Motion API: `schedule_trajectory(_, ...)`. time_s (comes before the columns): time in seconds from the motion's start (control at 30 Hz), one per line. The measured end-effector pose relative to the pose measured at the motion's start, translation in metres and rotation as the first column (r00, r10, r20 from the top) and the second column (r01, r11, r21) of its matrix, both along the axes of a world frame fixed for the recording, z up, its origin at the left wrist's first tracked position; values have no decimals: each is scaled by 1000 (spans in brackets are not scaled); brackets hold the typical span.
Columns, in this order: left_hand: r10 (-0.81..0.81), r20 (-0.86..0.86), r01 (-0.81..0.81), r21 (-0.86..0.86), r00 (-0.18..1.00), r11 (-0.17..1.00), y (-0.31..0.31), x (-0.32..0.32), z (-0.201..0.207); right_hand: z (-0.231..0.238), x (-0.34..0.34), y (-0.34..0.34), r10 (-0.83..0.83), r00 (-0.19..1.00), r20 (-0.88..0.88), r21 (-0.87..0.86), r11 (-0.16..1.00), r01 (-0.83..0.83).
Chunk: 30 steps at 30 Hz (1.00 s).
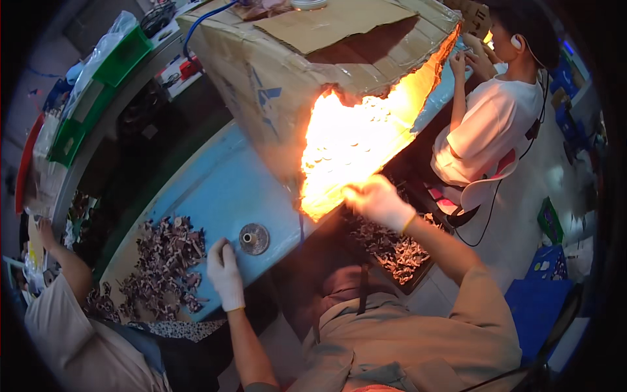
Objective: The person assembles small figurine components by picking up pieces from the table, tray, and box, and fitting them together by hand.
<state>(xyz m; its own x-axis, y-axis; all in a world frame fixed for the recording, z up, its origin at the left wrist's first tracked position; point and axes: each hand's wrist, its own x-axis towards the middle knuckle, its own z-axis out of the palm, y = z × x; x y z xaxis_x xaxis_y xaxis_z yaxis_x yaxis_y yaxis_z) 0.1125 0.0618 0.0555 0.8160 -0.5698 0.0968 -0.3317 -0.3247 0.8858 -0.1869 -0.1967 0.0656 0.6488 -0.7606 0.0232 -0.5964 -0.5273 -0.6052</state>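
My left hand (225,274), in a white glove, rests at the near edge of the blue tabletop (215,170), fingers stretched and holding nothing visible. Just right of its fingertips lies a round grey metal disc (253,239) with a raised centre. A heap of small brownish-grey branched pieces (163,264) lies to its left. My right hand (381,204), also gloved, is blurred at the glowing opening (366,140) of a large cardboard box (261,91). Its fingers look curled together; glare hides what they may hold. Below it sits a tray of similar small pieces (401,251).
A co-worker in a white shirt (490,124) sits at the far right on a pale chair (486,186). Another person's sleeve (59,320) shows at the left. Green bins (121,59) line the left shelf. A blue box (539,307) stands on the floor at right.
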Motion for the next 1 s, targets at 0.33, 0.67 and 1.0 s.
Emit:
schedule_trajectory(0.33, 126, 237, -133, 13, 963, 991, -14, 6, -55, 30, 61, -137, 147, 988, 39, -242, 961, -133)
schedule_trajectory(0.67, 90, 348, -89, -20, 933, 996, -10, 4, -48, 1, 34, -136, -90, 803, -590, -596, 719, -357)
schedule_trajectory(1.0, 95, 299, -90, -29, 949, 996, -7, 4, -38, 17, 140, 109, 416, 855, 310, -111, 909, -402)
